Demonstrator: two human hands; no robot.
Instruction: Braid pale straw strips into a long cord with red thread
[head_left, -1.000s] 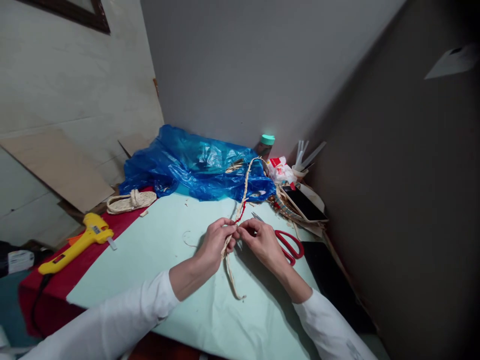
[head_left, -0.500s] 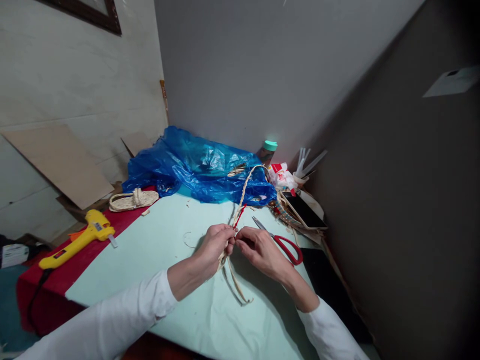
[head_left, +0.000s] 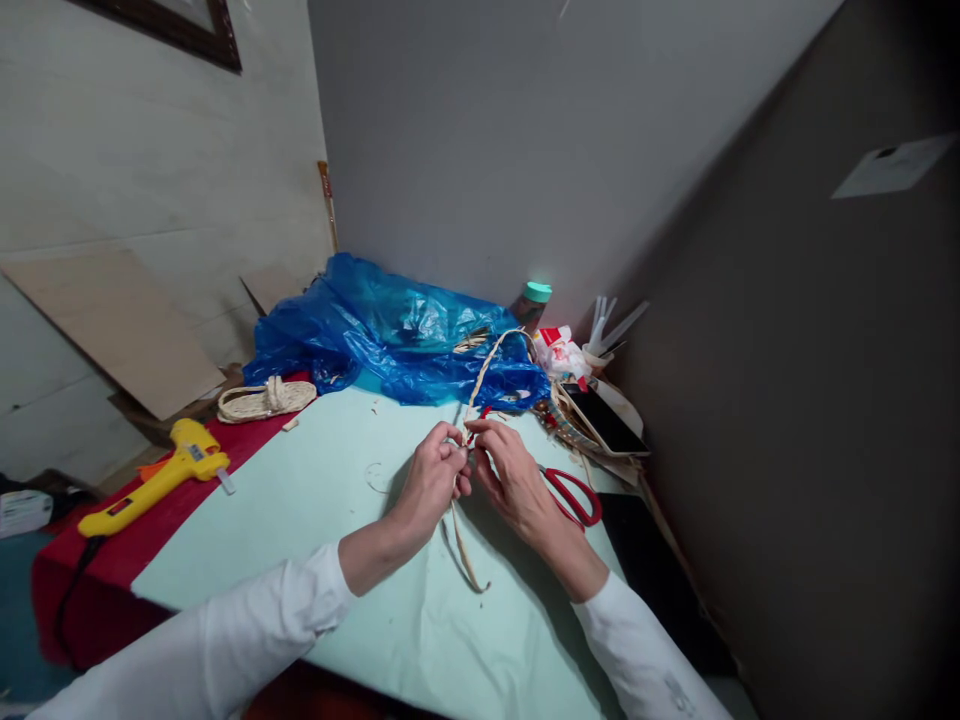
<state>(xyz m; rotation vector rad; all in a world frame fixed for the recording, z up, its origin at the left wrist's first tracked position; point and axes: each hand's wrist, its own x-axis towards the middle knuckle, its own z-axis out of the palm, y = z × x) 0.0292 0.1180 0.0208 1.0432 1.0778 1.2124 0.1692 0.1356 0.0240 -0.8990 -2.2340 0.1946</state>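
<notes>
Over a pale green sheet (head_left: 360, 590) my two hands meet on a braided straw cord (head_left: 484, 370). My left hand (head_left: 433, 479) is closed round the cord, whose loose flat ends (head_left: 465, 555) trail down onto the sheet toward me. My right hand (head_left: 510, 475) pinches the same cord just right of the left, where a bit of red strand shows. From the hands the cord arcs up and back toward a blue plastic bag (head_left: 390, 335).
Red-handled scissors (head_left: 574, 495) lie just right of my right hand. A yellow glue gun (head_left: 154, 480) rests on a red cloth at the left, with a coil of straw braid (head_left: 264, 398) behind it. A phone (head_left: 604, 420), glue sticks and clutter fill the far right corner.
Both hands have moved a little away from me, up along the cord, and the right hand has come in closer to the left. The cord's loose ends have shifted on the sheet.
</notes>
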